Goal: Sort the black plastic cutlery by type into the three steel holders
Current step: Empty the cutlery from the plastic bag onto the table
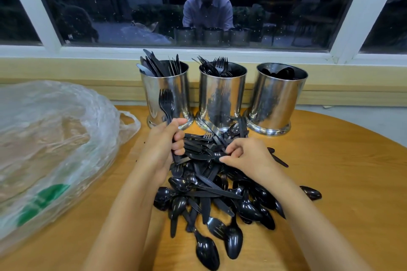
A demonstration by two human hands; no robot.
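Observation:
A heap of black plastic cutlery (211,196) lies on the round wooden table (330,182). Behind it stand three steel holders: the left holder (164,94) has knives, the middle holder (221,97) has forks, the right holder (276,99) has spoons. My left hand (164,147) grips a bunch of forks (166,103), tines up, in front of the left holder. My right hand (246,156) pinches a piece of cutlery (217,156) at the heap's top; I cannot tell its type.
A big crumpled clear plastic bag (50,145) with green print covers the table's left side. A window sill and dark window run behind the holders. One stray spoon (311,192) lies right of the heap.

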